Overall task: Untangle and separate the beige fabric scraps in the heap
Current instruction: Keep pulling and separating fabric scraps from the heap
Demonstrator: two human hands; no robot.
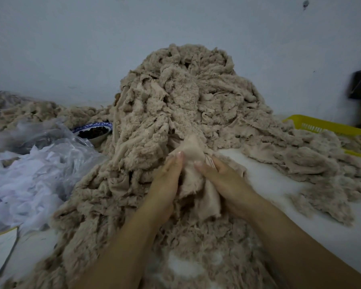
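Containers first. At far right: one yellow slotted plastic basket (321, 125), holding loose beige scraps along its near side. At left, just beside the heap: one blue-and-white ceramic bowl (94, 132), filled with small dark pieces of unclear kind. At near left: one crumpled clear plastic bag (56, 140), lying over a mass of white fabric scraps (25, 184).

At centre, piled high against the far pale wall (71, 49): one heap of fuzzy beige fabric scraps (181, 105), spreading right and near across the white table top (269, 178). Too tangled for a count of scraps.

Hands, two, at the near foot of the heap. Left hand (167, 184): thumb laid straight on top, fingers curled under, gripping the left edge of one smooth beige scrap (196, 184). Right hand (223, 180): same grip on the right edge, thumb up, fingers hidden beneath. Scrap raised to a point between the two thumbs, lower end hanging between the wrists.
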